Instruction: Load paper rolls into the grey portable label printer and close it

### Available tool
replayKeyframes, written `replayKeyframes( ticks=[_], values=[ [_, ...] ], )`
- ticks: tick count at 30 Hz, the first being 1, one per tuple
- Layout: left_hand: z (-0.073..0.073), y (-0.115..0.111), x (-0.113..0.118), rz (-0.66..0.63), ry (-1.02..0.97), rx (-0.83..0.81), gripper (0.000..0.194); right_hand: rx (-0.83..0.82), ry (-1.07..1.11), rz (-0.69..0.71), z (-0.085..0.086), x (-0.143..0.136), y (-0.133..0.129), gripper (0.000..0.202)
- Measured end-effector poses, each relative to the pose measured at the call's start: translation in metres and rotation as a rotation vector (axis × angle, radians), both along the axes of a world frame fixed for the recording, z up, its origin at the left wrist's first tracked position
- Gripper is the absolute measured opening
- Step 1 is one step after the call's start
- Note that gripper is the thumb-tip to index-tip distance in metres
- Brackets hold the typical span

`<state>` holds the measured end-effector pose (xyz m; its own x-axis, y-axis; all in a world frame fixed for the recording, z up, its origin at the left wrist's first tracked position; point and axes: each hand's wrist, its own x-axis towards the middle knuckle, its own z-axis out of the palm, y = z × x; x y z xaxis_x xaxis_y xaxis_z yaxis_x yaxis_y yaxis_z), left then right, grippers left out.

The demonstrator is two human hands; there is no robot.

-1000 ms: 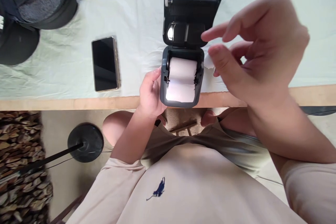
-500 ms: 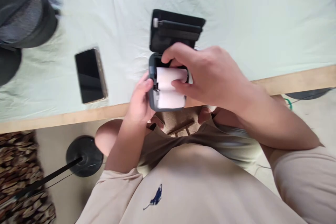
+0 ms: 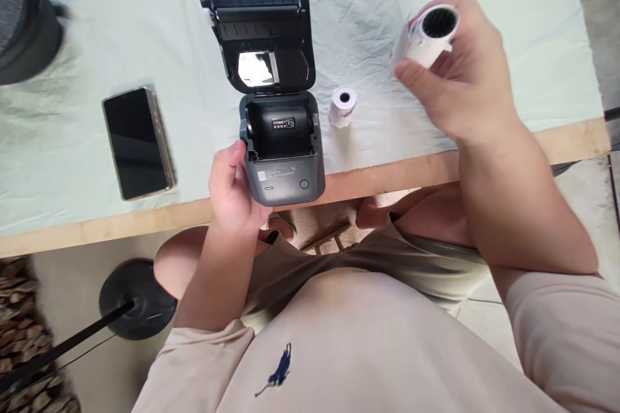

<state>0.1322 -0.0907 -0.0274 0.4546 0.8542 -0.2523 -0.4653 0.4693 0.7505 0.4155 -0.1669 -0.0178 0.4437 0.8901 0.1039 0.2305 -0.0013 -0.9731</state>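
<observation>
A dark grey label printer [image 3: 285, 181] stands at the table's front edge with its lid [image 3: 264, 39] swung up. Its paper bay holds no roll, and a small printed label shows inside. My left hand [image 3: 235, 187] grips the printer's left side, thumb at the upper rim. Off to the right, my right hand [image 3: 469, 71] is closed around a white paper roll [image 3: 421, 45], whose dark hollow core faces up. Between printer and right hand, a smaller white paper roll [image 3: 341, 113] stands upright on the cloth.
A smartphone [image 3: 138, 142] lies screen up on the pale green cloth [image 3: 194, 13], left of the printer. A dark bag [image 3: 33, 19] sits at the far left. The table's wooden edge [image 3: 402, 171] runs in front of my lap. A round black stand base [image 3: 138, 300] rests on the floor.
My right hand has lifted the white paper roll out of the printer and carried it right. The printer now sits more level, its front facing me. The smaller roll has come into sight.
</observation>
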Motion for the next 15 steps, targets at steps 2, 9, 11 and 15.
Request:
replayKeyframes(
  ticks=[2,9,11,15],
  values=[
    [0.001,0.000,0.001,-0.001,0.013,0.006,0.031,0.011,-0.254,0.001,-0.021,0.014,0.000,0.049],
    [0.002,0.000,-0.001,-0.002,0.054,0.010,0.033,0.039,-0.669,-0.066,0.005,0.006,-0.015,0.068],
    [0.003,0.000,0.000,-0.008,0.043,-0.005,0.033,0.131,-0.723,-0.063,0.022,-0.015,-0.020,0.048],
    [0.005,-0.001,0.001,-0.020,0.024,-0.006,0.036,0.074,-0.815,0.098,0.002,-0.052,-0.009,0.046]
  ],
)
